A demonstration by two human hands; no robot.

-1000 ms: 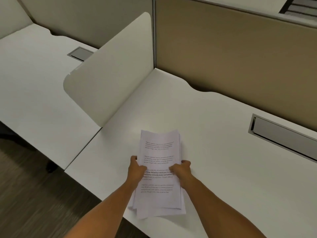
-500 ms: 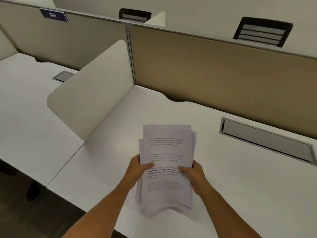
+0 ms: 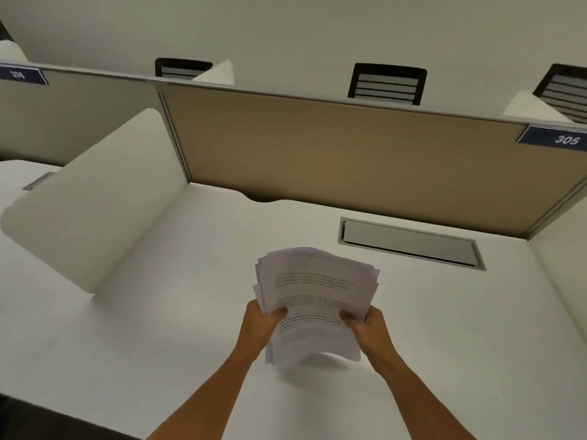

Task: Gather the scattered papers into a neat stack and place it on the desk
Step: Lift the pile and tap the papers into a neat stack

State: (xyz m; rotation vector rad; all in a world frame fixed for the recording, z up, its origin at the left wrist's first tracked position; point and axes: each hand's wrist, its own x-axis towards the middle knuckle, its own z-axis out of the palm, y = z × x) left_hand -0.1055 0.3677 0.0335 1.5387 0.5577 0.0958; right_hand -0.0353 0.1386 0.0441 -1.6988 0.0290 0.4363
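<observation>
A stack of printed white papers point(image 3: 314, 290) hangs in the air above the white desk point(image 3: 178, 328), tilted toward me, its sheets slightly fanned at the top and its lower edge blurred. My left hand point(image 3: 259, 325) grips the stack's left edge with the thumb on the top sheet. My right hand point(image 3: 368, 328) grips the right edge the same way. Both hands are near the stack's lower half.
A white side divider point(image 3: 95, 198) stands at the left, a tan back panel point(image 3: 333, 160) behind the desk. A grey cable flap point(image 3: 409, 242) is set into the desk at the back right. A blue plate reading 305 point(image 3: 554, 138) sits at the panel's right end.
The stack has been lifted off the desk and carried forward and to the right, both hands still on it. The camera has tilted up, showing chair backs beyond the panel.
</observation>
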